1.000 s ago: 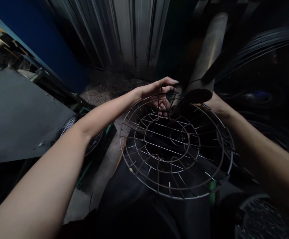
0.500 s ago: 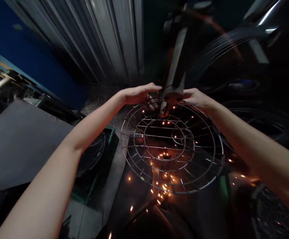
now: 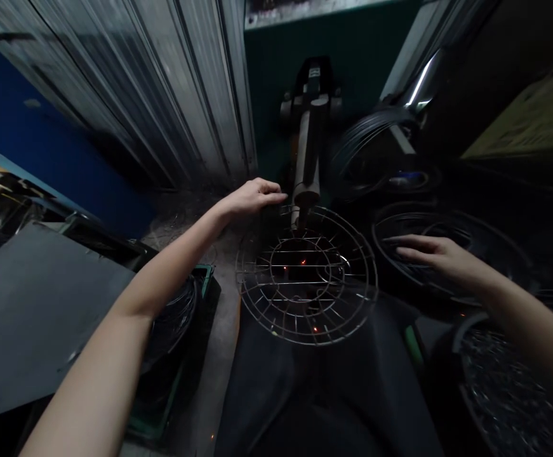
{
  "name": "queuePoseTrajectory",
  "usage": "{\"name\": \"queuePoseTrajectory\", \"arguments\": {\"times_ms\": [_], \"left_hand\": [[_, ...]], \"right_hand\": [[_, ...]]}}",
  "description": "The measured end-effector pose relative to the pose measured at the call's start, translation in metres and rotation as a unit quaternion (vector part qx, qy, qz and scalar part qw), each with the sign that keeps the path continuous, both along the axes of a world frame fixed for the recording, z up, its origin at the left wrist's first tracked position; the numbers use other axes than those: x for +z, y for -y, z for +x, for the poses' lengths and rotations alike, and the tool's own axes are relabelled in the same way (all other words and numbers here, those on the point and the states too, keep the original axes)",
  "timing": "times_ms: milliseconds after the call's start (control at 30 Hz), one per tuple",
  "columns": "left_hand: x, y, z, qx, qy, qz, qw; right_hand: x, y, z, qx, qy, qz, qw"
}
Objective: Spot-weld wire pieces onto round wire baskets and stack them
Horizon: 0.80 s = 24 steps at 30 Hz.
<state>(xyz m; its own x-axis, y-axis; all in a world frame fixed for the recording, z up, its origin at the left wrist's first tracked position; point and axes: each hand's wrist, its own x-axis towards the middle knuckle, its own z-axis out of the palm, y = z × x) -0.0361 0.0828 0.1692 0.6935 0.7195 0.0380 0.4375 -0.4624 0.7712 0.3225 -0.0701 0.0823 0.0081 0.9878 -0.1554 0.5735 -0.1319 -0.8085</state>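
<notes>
A round wire guard point(image 3: 299, 316) of concentric rings and cross wires sits below the tip of a metal welding arm point(image 3: 306, 171). My left hand point(image 3: 257, 195) is closed at the guard's far left rim, its lower fingers partly hidden. Away from the guard, on the right, my right hand point(image 3: 426, 251) reaches over a dark round basin point(image 3: 490, 244) with thin wire pieces in it. Its fingers are stretched out, and I see nothing held in them. A few small orange sparks glow around the guard.
A green crate point(image 3: 204, 279) with coiled wire stands left, beside a grey sheet point(image 3: 52, 311). Lower right is a bucket point(image 3: 464, 336) of small shiny metal pieces. Wire coils point(image 3: 376, 136) hang behind the basin. A corrugated metal wall point(image 3: 185, 95) rises at the back.
My right hand has left the guard's far side and moved right, over the basin. Most of the bright sparks have died out. My left hand stays at the guard's rim.
</notes>
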Motion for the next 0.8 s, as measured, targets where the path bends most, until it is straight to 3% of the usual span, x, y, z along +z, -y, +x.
{"name": "queuePoseTrajectory", "arguments": {"times_ms": [100,200,300,400,500,633,800], "left_hand": [[-0.003,0.016,-0.005,-0.009,-0.038,0.104,0.994],[-0.017,0.035,-0.004,-0.008,-0.068,0.170,0.983],[-0.030,0.047,0.003,0.011,-0.097,0.197,0.976],[-0.030,0.046,0.010,0.016,-0.098,0.193,0.976],[-0.018,0.036,0.011,0.010,-0.071,0.132,0.989],[-0.005,0.025,0.003,0.026,-0.027,-0.026,0.999],[-0.008,0.025,-0.012,0.086,0.062,-0.262,0.959]], "right_hand": [[0.007,0.018,0.004,-0.042,0.008,0.006,0.999],[0.011,0.028,0.003,-0.053,0.008,0.011,0.999],[0.015,0.035,-0.003,-0.044,0.006,-0.001,0.999],[0.021,0.042,-0.010,-0.028,0.018,-0.010,0.999],[0.030,0.050,-0.014,-0.031,0.040,-0.016,0.999],[0.047,0.064,-0.017,-0.074,0.053,-0.034,0.995],[0.075,0.078,-0.027,-0.141,0.061,-0.062,0.986]]}}
